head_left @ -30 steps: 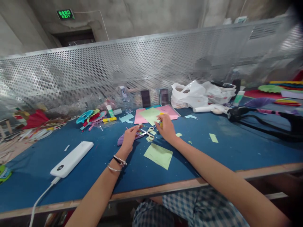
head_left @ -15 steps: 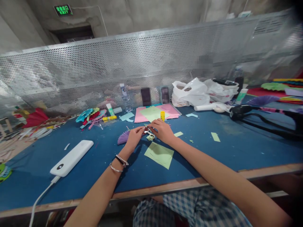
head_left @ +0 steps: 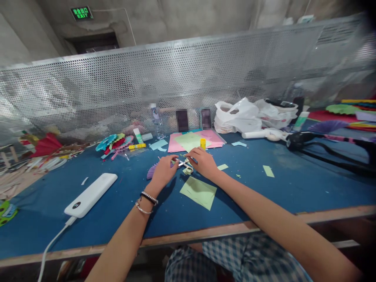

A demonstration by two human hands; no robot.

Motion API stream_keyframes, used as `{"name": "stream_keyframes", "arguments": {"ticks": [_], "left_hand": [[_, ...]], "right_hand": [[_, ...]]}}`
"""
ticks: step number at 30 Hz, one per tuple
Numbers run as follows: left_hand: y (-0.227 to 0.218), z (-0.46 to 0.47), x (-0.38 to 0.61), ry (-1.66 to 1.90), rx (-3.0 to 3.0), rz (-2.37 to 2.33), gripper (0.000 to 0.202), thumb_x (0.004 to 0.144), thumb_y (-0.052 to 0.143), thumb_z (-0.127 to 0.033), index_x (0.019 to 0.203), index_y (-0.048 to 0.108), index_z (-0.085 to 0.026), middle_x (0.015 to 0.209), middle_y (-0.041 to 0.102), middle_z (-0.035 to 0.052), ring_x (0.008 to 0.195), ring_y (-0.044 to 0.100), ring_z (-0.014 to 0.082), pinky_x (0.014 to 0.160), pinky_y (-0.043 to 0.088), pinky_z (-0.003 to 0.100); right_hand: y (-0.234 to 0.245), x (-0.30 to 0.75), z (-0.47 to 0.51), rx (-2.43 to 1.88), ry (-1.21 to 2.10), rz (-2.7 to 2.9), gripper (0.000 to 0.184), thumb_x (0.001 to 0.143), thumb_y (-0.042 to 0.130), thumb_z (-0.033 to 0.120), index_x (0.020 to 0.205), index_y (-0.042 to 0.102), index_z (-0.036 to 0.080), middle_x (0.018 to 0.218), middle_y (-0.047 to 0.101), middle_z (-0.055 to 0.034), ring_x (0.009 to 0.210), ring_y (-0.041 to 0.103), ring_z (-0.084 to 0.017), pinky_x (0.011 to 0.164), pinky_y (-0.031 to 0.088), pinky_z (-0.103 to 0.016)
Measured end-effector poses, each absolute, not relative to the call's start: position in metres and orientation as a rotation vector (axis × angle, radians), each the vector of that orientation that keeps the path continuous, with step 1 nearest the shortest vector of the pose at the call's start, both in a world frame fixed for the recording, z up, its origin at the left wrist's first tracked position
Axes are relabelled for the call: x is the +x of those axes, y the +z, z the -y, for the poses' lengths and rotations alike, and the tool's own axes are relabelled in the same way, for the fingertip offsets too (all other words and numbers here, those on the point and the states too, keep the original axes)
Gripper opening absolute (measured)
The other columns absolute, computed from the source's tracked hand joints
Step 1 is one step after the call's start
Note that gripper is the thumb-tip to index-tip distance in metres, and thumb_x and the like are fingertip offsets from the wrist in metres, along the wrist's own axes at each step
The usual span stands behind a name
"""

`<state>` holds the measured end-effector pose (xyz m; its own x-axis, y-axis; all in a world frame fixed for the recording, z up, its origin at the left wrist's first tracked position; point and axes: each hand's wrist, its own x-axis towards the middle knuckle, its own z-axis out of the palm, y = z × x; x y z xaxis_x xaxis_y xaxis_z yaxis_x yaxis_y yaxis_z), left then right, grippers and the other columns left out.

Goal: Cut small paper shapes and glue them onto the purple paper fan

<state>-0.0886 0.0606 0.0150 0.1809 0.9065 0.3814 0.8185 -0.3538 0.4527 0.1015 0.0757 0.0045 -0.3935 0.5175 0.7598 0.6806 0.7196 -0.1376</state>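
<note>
My left hand (head_left: 165, 169) is closed, thumb and fingertips pinched together; whatever they hold, if anything, is too small to name. Under and behind it, a purple pleated paper fan (head_left: 151, 171) rests on the table, partly hidden. My right hand (head_left: 203, 161) is curled with its fingertips together, and what lies between them cannot be made out. White-handled scissors (head_left: 188, 170) lie between the hands among small green scraps. A light green paper sheet (head_left: 199, 192) is just in front of them. Behind my right hand stands a yellow glue stick (head_left: 203, 143).
Pink paper sheets (head_left: 176, 145) lie farther back on the blue table (head_left: 235, 196). A white power bank (head_left: 91, 196) with a cable is at the left. White plastic bags (head_left: 239, 115) and black straps (head_left: 329, 150) are at the right. A perforated metal screen (head_left: 188, 74) runs behind.
My hands were close together and are now a little apart, the left one having drawn leftward. More of the scissors shows between them. The view has shifted slightly.
</note>
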Motion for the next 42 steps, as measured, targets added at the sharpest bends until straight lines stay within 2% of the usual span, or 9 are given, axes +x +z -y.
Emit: {"name": "stream_keyframes", "arguments": {"ticks": [4, 8, 19, 24, 28, 31, 34, 37, 42], "left_hand": [[0.014, -0.063, -0.125, 0.427, 2.172, -2.221, 0.085, 0.061, 0.055, -0.068, 0.127, 0.041, -0.016, 0.125, 0.045, 0.0194, 0.115, 0.036, 0.0392, 0.087, 0.036, 0.047], [0.008, -0.067, -0.14, 0.213, 2.163, -2.209, 0.081, 0.061, 0.05, -0.072, 0.117, 0.049, -0.013, 0.121, 0.046, 0.0209, 0.111, 0.038, 0.0378, 0.083, 0.037, 0.044], [0.028, -0.054, -0.108, 0.825, 2.708, -1.907, 0.072, 0.065, 0.07, -0.038, 0.128, 0.036, -0.031, 0.138, 0.027, 0.0092, 0.122, 0.025, 0.0319, 0.097, 0.025, 0.049], [0.034, -0.048, -0.102, 0.981, 2.704, -1.829, 0.072, 0.065, 0.071, -0.035, 0.128, 0.037, -0.033, 0.142, 0.02, 0.0085, 0.127, 0.019, 0.0341, 0.1, 0.021, 0.051], [0.029, -0.053, -0.096, 1.46, 2.162, -1.97, 0.094, 0.063, 0.07, -0.045, 0.137, 0.017, -0.024, 0.144, 0.011, 0.0162, 0.13, 0.014, 0.0372, 0.1, 0.023, 0.053], [0.024, -0.061, -0.092, 1.484, 1.557, -1.66, 0.099, 0.063, 0.067, -0.052, 0.137, 0.01, -0.018, 0.137, 0.025, 0.0213, 0.117, 0.041, 0.0314, 0.091, 0.04, 0.044], [0.022, -0.065, -0.086, 1.317, 1.218, -1.251, 0.069, 0.072, 0.054, -0.058, 0.125, 0.035, -0.018, 0.121, 0.047, 0.0153, 0.094, 0.058, 0.0213, 0.076, 0.049, 0.033], [0.02, -0.065, -0.082, 1.329, 1.217, -1.192, 0.053, 0.071, 0.055, -0.057, 0.101, 0.053, -0.013, 0.098, 0.059, 0.0111, 0.08, 0.06, 0.0175, 0.068, 0.05, 0.029], [0.019, -0.063, -0.085, 1.394, 1.555, -1.35, 0.048, 0.073, 0.053, -0.055, 0.093, 0.06, -0.012, 0.076, 0.063, 0.0051, 0.067, 0.056, 0.0153, 0.06, 0.046, 0.026]], "right_hand": [[0.005, 0.102, -0.075, -0.936, -0.226, 2.047, 0.019, 0.087, 0.042, 0.021, 0.095, 0.06, 0.02, 0.088, 0.06, -0.0058, 0.086, 0.051, -0.018, 0.068, 0.042, -0.028], [0.005, 0.102, -0.074, -0.998, -0.157, 2.046, 0.018, 0.086, 0.043, 0.02, 0.094, 0.059, 0.02, 0.09, 0.059, -0.006, 0.088, 0.051, -0.018, 0.066, 0.042, -0.027], [-0.007, 0.097, -0.093, -0.941, 0.684, 1.693, 0.033, 0.078, 0.054, 0.035, 0.106, 0.044, 0.02, 0.106, 0.059, -0.007, 0.083, 0.057, -0.015, 0.068, 0.046, -0.03], [-0.014, 0.092, -0.099, -0.824, 1.017, 1.546, 0.047, 0.067, 0.065, 0.034, 0.105, 0.04, 0.022, 0.082, 0.06, -0.001, 0.077, 0.058, -0.015, 0.07, 0.046, -0.03], [-0.01, 0.09, -0.097, -0.774, 0.975, 1.406, 0.05, 0.064, 0.068, 0.035, 0.103, 0.039, 0.022, 0.08, 0.054, 0.0012, 0.068, 0.055, -0.013, 0.06, 0.047, -0.027], [-0.004, 0.091, -0.094, -0.756, 0.924, 1.327, 0.052, 0.063, 0.069, 0.036, 0.103, 0.038, 0.023, 0.08, 0.052, 0.0018, 0.064, 0.053, -0.012, 0.057, 0.047, -0.027], [-0.002, 0.091, -0.091, -0.742, 0.913, 1.36, 0.053, 0.063, 0.069, 0.036, 0.103, 0.036, 0.023, 0.081, 0.053, 0.0013, 0.066, 0.054, -0.012, 0.06, 0.048, -0.027], [-0.004, 0.088, -0.087, -0.727, 0.933, 1.475, 0.056, 0.065, 0.069, 0.037, 0.107, 0.035, 0.023, 0.083, 0.054, 0.0003, 0.071, 0.055, -0.012, 0.063, 0.047, -0.027], [-0.006, 0.083, -0.078, -0.728, 0.898, 1.656, 0.054, 0.072, 0.062, 0.04, 0.113, 0.032, 0.023, 0.093, 0.053, -0.0039, 0.075, 0.055, -0.013, 0.059, 0.047, -0.025]]}}
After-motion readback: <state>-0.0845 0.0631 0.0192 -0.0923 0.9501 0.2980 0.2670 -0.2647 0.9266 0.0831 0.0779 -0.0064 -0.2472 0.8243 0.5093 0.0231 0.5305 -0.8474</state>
